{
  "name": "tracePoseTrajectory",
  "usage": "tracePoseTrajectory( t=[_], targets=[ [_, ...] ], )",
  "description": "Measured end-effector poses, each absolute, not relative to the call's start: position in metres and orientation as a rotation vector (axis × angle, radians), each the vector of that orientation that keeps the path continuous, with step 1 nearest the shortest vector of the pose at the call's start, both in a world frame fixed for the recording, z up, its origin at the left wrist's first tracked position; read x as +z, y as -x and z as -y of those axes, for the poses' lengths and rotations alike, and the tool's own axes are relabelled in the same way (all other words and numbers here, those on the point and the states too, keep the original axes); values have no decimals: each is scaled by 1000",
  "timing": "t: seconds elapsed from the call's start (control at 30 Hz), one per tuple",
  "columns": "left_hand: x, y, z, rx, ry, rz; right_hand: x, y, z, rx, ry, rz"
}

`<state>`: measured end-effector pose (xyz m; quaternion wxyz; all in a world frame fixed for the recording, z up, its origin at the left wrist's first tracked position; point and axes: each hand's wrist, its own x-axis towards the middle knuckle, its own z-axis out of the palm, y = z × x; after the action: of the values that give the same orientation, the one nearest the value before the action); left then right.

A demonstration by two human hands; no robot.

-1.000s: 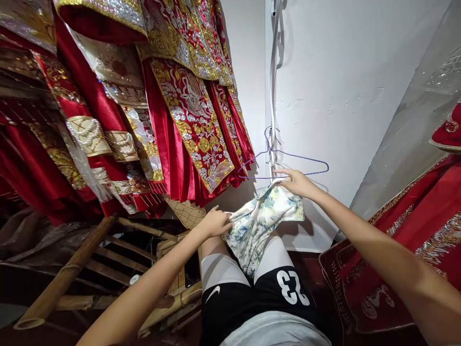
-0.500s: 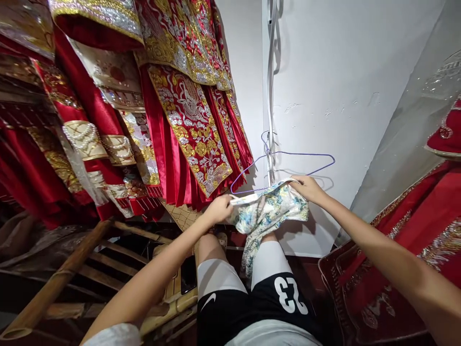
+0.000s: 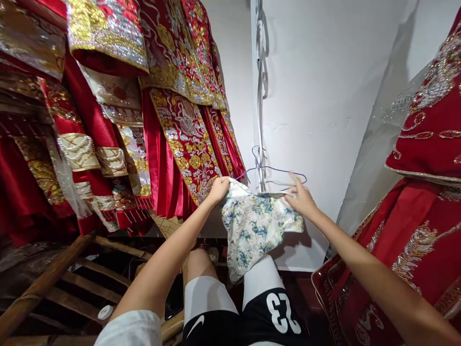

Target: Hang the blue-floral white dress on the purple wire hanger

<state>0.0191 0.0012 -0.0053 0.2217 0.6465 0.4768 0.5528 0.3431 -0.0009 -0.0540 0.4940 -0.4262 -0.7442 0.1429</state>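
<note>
A small white garment with a blue and green floral print hangs in front of me against the white wall. A purple wire hanger sits at its top edge, its hook beside the white cables on the wall. My left hand is closed on the garment's left shoulder. My right hand holds the garment's right shoulder by the hanger's right arm, fingers partly blurred by motion. My bare legs and black shorts marked 23 are below.
Red robes with gold and silver embroidery hang densely on the left. More red embroidered cloth fills the right side. A bamboo chair frame stands at lower left. White cables run down the wall.
Both hands lifted the floral garment higher, up to the hanger. The garment now hangs spread below the wire. My view shifted slightly right.
</note>
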Motion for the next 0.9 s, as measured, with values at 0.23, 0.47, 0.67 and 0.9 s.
tracePoseTrajectory(
  t=[0.23,0.47,0.67,0.9],
  targets=[
    [-1,-23,0,1458,-1821,-1367,-42,-373,-39,267,1415,1833],
    [-2,-22,3,1425,-1927,-1456,-45,-369,-65,296,1465,1815],
    [14,-17,13,1416,-2063,-1716,-35,-374,-62,329,1453,1766],
    [37,-2,8,1273,-2207,-2085,-24,-396,-30,1124,1081,1671]
  ],
)
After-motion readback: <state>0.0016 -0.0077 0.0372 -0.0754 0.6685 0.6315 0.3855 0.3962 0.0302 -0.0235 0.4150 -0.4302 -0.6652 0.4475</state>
